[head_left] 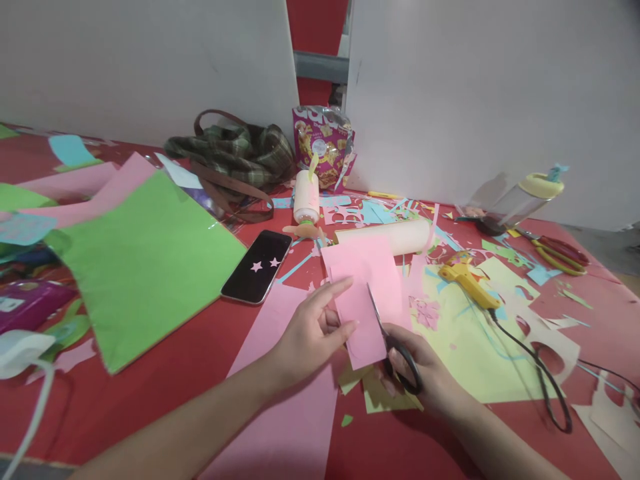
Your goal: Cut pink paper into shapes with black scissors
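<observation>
My left hand pinches the left edge of a folded piece of pink paper between thumb and fingers, above the table. Scissors with black handles are in my right hand, their blades pointing up and away across the pink paper. Whether the blades have cut into it, I cannot tell. Behind the held paper lies a cream-coloured roll. A larger pink sheet lies flat under my left forearm. Small yellow paper pieces show beneath the held paper.
A phone with two pink stars on it lies left of my hands, beside a green sheet. To the right are a yellow glue gun with its cord, pliers and a clear bottle. A snack bag stands behind.
</observation>
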The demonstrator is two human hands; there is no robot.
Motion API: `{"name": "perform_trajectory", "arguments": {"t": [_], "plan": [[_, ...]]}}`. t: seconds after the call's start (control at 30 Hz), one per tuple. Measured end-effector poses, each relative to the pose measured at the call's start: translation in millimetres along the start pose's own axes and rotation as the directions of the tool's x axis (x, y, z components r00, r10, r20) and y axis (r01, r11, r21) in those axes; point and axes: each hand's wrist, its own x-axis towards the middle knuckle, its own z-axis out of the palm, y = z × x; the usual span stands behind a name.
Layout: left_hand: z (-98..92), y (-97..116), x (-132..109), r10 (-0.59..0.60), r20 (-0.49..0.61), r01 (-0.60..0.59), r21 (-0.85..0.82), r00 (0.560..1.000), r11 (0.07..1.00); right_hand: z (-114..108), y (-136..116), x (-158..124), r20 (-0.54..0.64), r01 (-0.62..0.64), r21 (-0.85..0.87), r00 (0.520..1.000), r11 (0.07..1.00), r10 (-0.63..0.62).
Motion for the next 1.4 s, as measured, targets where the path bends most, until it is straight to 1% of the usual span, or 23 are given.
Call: {"name": "perform_trajectory", "arguments": {"t": [0.33,0.73,0.87,1.03,1.13,1.27,1.4], "plan": [[-0.6,-0.9,0.9,0.013,-0.005,-0.013,0.012,1.0,1.0,0.6,-2.1,-0.8,0.002,0.004,-0.004,1.0,1.0,-0.004],[-1.0,-0.6,0.9,-0.002,-0.001,0.002,0.027,1.0,1.0,-0.1,0.6,0.8,-0.037,-0.041,0.005,0.998,0.999,0.042],[-0.7,1.1,0.9,-0.001,-0.002,0.002,0.012,1.0,1.0,-0.2,0.7,-0.1,-0.026,-0.042,0.023,0.999,0.999,0.043],[-1.0,0.7,0.3,-0.019,0.029,0.02,-0.048,0.999,0.999,-0.9,3.6,-1.6,0.024,0.012,0.078,1.0,0.997,-0.014],[-2.0,-2.3,0.6,-0.013,0.047,0.015,-0.056,0.999,0.998,-1.8,7.2,-1.9,0.016,0.042,0.14,0.999,0.989,-0.045],[-1.8,-5.3,0.0,0.003,0.063,-0.002,-0.031,0.998,1.0,-2.4,9.4,-1.7,-0.001,0.021,0.135,1.0,0.991,-0.021],[0.4,-5.3,-2.0,-0.007,0.08,0.011,-0.046,0.997,0.999,-2.6,8.3,-1.7,-0.038,0.008,0.105,0.999,0.994,-0.004]]}}
